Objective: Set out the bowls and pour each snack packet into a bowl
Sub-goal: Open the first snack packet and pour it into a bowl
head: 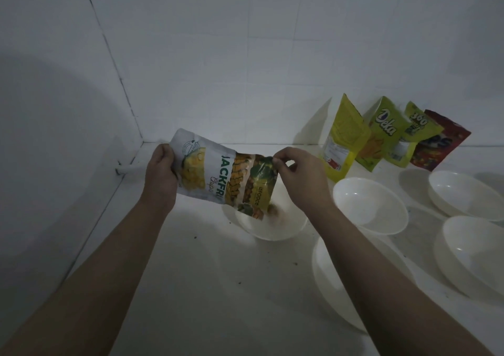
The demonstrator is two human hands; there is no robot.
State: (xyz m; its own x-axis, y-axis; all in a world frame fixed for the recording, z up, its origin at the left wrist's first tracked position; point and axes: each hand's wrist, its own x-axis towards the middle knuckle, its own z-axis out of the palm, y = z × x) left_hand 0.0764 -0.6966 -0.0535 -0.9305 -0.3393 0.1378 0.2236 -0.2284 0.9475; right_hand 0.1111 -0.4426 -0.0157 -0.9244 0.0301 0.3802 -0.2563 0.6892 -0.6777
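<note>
White counter flecked with dark crumbs — pale tiled walls meeting in a corner.

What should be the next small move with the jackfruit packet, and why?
Probably tip the jackfruit packet a little steeper. The left hand holds its bottom, the right hand pinches its open mouth, and blurred pieces are falling into the bowl below.
</note>
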